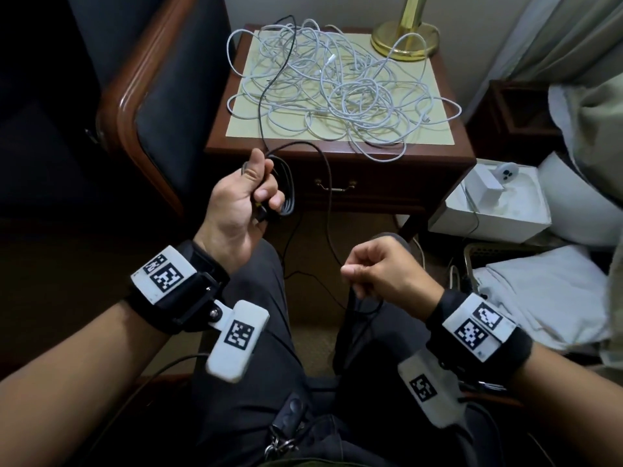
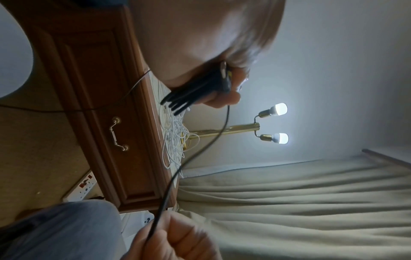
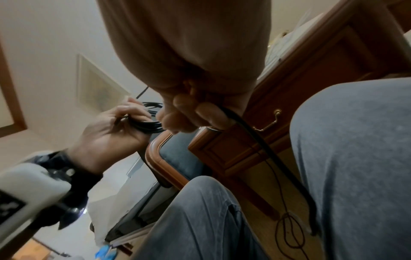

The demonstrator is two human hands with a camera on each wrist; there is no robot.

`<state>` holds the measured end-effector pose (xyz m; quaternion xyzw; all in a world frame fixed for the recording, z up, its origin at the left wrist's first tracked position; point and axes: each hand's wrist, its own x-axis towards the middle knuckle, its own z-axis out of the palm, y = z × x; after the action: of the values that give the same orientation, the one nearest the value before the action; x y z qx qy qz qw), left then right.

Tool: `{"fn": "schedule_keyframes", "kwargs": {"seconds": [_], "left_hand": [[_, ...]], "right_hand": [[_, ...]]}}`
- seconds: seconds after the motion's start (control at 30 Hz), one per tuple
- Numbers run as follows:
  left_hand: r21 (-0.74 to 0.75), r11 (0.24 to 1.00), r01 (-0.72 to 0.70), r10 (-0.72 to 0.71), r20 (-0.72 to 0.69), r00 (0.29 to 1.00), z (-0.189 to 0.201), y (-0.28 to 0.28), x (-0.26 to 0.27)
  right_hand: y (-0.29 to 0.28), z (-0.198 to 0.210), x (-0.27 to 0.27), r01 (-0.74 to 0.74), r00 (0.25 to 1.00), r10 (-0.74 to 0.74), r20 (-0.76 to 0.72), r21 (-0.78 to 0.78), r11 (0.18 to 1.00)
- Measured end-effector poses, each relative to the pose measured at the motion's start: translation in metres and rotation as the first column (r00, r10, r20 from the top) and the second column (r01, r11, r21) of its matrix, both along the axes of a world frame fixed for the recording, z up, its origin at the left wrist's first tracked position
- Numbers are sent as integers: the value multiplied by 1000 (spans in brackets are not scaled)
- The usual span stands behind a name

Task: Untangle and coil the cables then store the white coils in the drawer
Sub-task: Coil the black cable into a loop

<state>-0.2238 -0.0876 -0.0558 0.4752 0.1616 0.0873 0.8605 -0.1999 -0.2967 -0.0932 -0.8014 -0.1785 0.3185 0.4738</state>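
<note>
A tangle of white cables (image 1: pixel 340 85) covers the nightstand top (image 1: pixel 435 129), with a black cable (image 1: pixel 269 82) running through its left part and off the front edge. My left hand (image 1: pixel 251 193) grips a partly wound black coil (image 1: pixel 286 187) in front of the nightstand; the coil (image 2: pixel 195 89) also shows in the left wrist view. My right hand (image 1: pixel 374 267) pinches the same black cable's loose run (image 1: pixel 328 210) above my lap, and the cable (image 3: pixel 255 140) trails down past my knee. The drawer (image 1: pixel 337 190) is closed, its brass handle (image 1: pixel 335 186) facing me.
A brass lamp base (image 1: pixel 404 38) stands on the nightstand's back right corner. A wood-framed dark chair (image 1: pixel 141 106) is close on the left. A white box (image 1: pixel 492 203) and folded white cloth (image 1: pixel 539 291) lie on the right. Thin dark wires (image 1: pixel 303 274) lie on the carpet.
</note>
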Motion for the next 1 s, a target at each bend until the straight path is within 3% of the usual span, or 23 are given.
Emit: {"fn": "schedule_keyframes", "kwargs": {"seconds": [0.13,0.27,0.4,0.47,0.63,0.8,0.93,1.0], "left_hand": [[72,997,-13,12,21,1000,1,-7,-2],[227,971,70,-77,23,997,-4,-18,-4],[459,851,257,-262,-53,963,-7,-23,-12],[506,790,347,-351,-90,932,-6,-24,-16],[551,650,522,-495,-214,842,-9,-27,-19],[459,568,682,-624,-300,722,-15,-26,-20],[331,561,759,-688,-323,650,-17,-26,-22],[251,596,763,-707,-286,647,-14,-25,-21]], "right_hand": [[4,4,-10,-122,992,123,18,-61,991],[2,13,-13,-291,952,293,-87,33,956],[0,16,-14,-340,898,378,-225,189,921],[-1,17,-12,-336,887,391,-245,238,911],[-5,21,0,-269,933,324,-156,296,916],[-7,20,9,-112,993,115,4,280,954],[-4,11,10,-2,998,-18,59,311,950],[-6,7,13,0,995,-28,92,297,955]]}}
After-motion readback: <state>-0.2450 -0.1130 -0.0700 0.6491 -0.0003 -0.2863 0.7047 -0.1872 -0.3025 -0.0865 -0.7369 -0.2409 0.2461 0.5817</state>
